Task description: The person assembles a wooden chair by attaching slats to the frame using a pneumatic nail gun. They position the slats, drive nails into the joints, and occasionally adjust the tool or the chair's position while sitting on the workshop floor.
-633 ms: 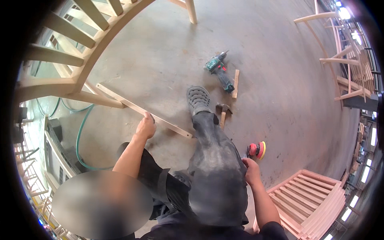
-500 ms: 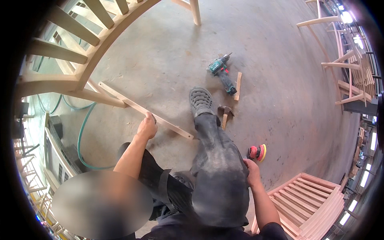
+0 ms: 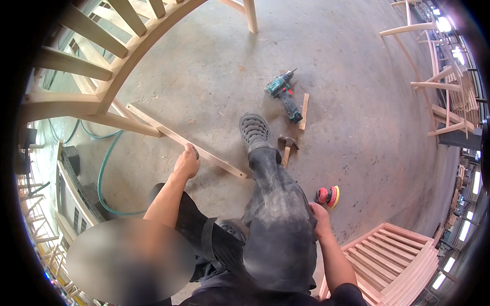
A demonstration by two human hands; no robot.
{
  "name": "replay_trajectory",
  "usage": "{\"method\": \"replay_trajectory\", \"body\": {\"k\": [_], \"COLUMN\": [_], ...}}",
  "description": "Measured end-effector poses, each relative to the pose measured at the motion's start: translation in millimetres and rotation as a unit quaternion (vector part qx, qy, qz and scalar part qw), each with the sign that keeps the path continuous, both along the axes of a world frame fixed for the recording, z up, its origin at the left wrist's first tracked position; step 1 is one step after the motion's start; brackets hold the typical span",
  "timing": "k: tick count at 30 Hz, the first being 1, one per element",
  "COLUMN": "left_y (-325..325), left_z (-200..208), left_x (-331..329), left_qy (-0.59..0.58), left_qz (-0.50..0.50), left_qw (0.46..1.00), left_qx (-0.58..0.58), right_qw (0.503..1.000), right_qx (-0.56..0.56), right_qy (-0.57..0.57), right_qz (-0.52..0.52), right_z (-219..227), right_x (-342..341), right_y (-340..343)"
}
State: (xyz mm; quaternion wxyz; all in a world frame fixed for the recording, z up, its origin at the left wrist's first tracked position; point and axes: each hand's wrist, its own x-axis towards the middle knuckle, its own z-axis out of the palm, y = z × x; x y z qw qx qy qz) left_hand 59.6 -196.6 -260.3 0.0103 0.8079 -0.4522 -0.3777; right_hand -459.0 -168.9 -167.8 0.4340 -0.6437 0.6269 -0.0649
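Observation:
My left hand (image 3: 187,164) is closed in a fist over a long pale wooden strip (image 3: 219,161) with a hole near each end. A small dark thing shows at its fingers, too small to name; whether the hand also grips the strip I cannot tell. The strip slants from a chair's leg (image 3: 133,124) toward my shoe (image 3: 254,130). Beside my right knee, my right hand (image 3: 321,220) has curled fingers, partly hidden at the trouser leg; what they hold does not show. Just beyond that hand sits a round sander (image 3: 327,196) with a red body and yellow pad.
A teal cordless drill (image 3: 284,94), a short wooden piece (image 3: 304,111) and a hammer (image 3: 287,148) lie on the floor ahead. Slatted wooden frames (image 3: 388,255) are stacked at lower right. A green hose (image 3: 102,178) curves at left. Chair frames (image 3: 449,86) stand far right.
Both hands stay in nearly the same places. The strip, sander and tools have not visibly moved; only the view has shifted slightly.

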Motion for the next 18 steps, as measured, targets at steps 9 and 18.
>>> {"method": "replay_trajectory", "body": {"k": [9,18], "left_y": [-2.6,8.3], "left_z": [-1.6,-11.3], "left_x": [1.3,10.5], "left_qy": [-0.006,0.016], "left_qz": [0.010,0.066], "left_qw": [1.000,0.998], "left_qx": [-0.002,-0.010], "right_qw": [0.999,0.998], "right_qx": [-0.038,-0.044], "right_qy": [0.015,0.024], "right_qz": [0.009,0.029], "right_z": [9.3,3.1], "right_x": [16.5,42.2], "right_y": [-22.8,-72.5]}}
